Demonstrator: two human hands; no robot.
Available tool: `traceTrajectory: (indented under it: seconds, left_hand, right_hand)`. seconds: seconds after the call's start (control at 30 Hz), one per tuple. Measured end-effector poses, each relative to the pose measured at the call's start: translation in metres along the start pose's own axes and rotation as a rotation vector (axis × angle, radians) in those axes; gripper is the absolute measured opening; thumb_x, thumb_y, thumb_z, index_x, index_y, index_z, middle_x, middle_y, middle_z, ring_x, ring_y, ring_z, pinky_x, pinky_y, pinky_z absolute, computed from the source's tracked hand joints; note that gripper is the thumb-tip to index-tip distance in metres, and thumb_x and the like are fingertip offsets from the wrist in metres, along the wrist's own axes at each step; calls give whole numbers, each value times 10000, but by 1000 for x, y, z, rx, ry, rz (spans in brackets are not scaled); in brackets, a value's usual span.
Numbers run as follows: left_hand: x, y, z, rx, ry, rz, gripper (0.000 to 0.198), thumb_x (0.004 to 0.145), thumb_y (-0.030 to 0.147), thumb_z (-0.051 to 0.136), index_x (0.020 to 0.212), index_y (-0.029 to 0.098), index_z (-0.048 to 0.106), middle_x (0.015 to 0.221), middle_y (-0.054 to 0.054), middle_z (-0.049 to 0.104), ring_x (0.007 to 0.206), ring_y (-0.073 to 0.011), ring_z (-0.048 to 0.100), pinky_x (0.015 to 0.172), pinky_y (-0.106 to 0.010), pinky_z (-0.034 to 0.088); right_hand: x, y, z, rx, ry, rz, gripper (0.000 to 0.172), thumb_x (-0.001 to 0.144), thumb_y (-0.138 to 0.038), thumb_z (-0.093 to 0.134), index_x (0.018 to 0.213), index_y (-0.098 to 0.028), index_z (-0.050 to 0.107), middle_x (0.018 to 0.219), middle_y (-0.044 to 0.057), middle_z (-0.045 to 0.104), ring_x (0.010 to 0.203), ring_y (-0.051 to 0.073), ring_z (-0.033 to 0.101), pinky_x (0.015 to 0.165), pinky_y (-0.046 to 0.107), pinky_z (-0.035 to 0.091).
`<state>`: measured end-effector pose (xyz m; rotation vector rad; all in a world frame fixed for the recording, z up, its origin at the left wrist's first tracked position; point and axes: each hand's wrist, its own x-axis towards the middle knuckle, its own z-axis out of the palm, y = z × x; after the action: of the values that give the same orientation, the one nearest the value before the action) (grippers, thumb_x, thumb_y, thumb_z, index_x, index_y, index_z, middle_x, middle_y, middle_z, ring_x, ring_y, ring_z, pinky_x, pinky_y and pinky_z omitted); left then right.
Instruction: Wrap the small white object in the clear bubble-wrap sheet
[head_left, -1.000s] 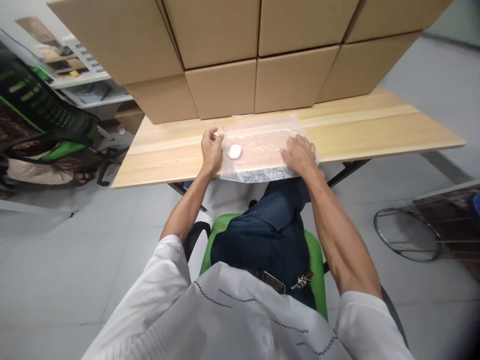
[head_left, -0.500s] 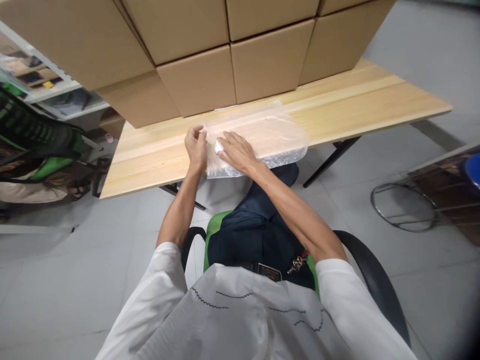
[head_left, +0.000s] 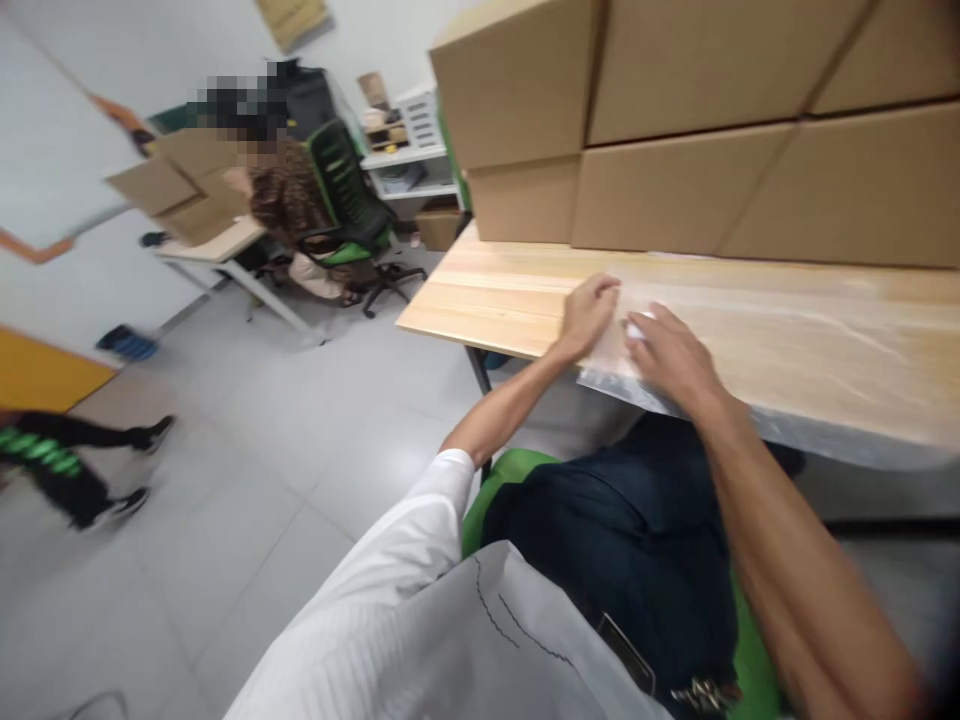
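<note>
A clear plastic bag (head_left: 810, 350) lies flat on the wooden table (head_left: 480, 290), its lower edge hanging over the front. At the bag's left end, my left hand (head_left: 590, 318) has its fingers curled and pressed together at the plastic; what they pinch is too small to make out. My right hand (head_left: 671, 355) rests on the bag just to the right, fingers bent around a small white object (head_left: 640, 324) by the thumb and fingertips. The two hands are a short distance apart.
Stacked cardboard boxes (head_left: 675, 190) line the back of the table. At the far left, a person (head_left: 289, 190) sits in a chair by a desk with an open box (head_left: 195, 190). Another person's legs (head_left: 75, 460) show at the left edge. White shelves (head_left: 409, 155) stand behind.
The view has swung left, so the hands and table appear farther right and the seated person has come into sight. Both hands keep much the same pose on the bag.
</note>
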<state>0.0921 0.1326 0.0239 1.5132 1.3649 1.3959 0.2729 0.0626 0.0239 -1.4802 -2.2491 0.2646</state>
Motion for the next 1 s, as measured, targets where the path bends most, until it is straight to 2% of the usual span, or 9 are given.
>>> traceTrajectory:
  seconds: [0.1, 0.23, 0.3, 0.37, 0.47, 0.6, 0.7, 0.8, 1.0]
  left_hand:
    - [-3, 5, -5, 32, 4, 3, 189, 1141, 252, 674, 1262, 224, 817, 1400, -116, 871, 1353, -268, 814, 1241, -389, 630]
    - [-18, 15, -18, 157, 30, -86, 491, 1157, 382, 699, 1623, 226, 683, 1690, -165, 726, 1476, -284, 758, 1325, -421, 575]
    - [-26, 18, -25, 219, -14, -127, 625, 1158, 472, 709, 1727, 239, 597, 1775, -179, 660, 1552, -311, 720, 1361, -459, 548]
    - [-32, 18, -30, 280, -43, -129, 694, 1158, 541, 708, 1772, 258, 551, 1819, -181, 624, 1621, -342, 679, 1395, -501, 516]
    - [-33, 19, -34, 380, -104, -132, 760, 1173, 601, 692, 1806, 223, 510, 1766, -215, 680, 1638, -386, 669, 1423, -557, 469]
    - [-30, 23, -35, 478, -256, -165, 805, 1199, 602, 662, 1840, 153, 472, 1583, -229, 813, 1555, -414, 724, 1406, -563, 461]
    - [-27, 23, -32, 483, -312, -145, 754, 1195, 504, 669, 1849, 170, 497, 1534, -190, 838, 1496, -390, 760, 1343, -512, 533]
    - [-24, 16, -25, 447, -323, -101, 708, 1168, 403, 660, 1835, 194, 545, 1449, -145, 854, 1410, -357, 796, 1290, -489, 586]
    - [-21, 3, -21, 260, -331, -68, 634, 1078, 307, 662, 1704, 226, 711, 1257, -99, 861, 1214, -299, 821, 1150, -439, 650]
  right_hand:
    - [3, 3, -1, 6, -35, 24, 706, 1206, -393, 416, 1771, -48, 659, 1955, 320, 443, 1871, 389, 411, 1522, 527, 367]
    - [1, -3, -5, 62, -44, 98, 822, 1160, -447, 439, 1848, -12, 556, 1991, 302, 382, 1900, 382, 345, 1530, 504, 317]
    - [1, -5, -7, 84, 8, 136, 866, 1145, -471, 436, 1869, -1, 510, 1973, 302, 420, 1893, 375, 360, 1521, 501, 325]
    - [1, -4, -8, 86, 64, 176, 858, 1136, -477, 417, 1838, 0, 546, 1910, 311, 521, 1847, 380, 443, 1505, 501, 351]
    - [4, -2, -8, 53, 79, 214, 808, 1102, -444, 409, 1748, -33, 667, 1800, 300, 657, 1759, 388, 566, 1477, 471, 393]
    - [5, -5, -8, 0, 46, 232, 834, 1092, -458, 410, 1735, -14, 700, 1774, 294, 684, 1710, 419, 616, 1449, 464, 436]
    - [5, -6, -6, -15, 42, 243, 833, 1097, -450, 418, 1748, -8, 690, 1778, 305, 676, 1717, 412, 616, 1447, 467, 441]
    - [5, -2, -3, -10, 53, 231, 811, 1098, -453, 419, 1763, -76, 692, 1785, 296, 674, 1720, 392, 621, 1431, 488, 462]
    - [9, 10, -4, -13, 10, 208, 864, 1075, -538, 384, 1774, -133, 689, 1733, 324, 705, 1672, 456, 647, 1346, 609, 522]
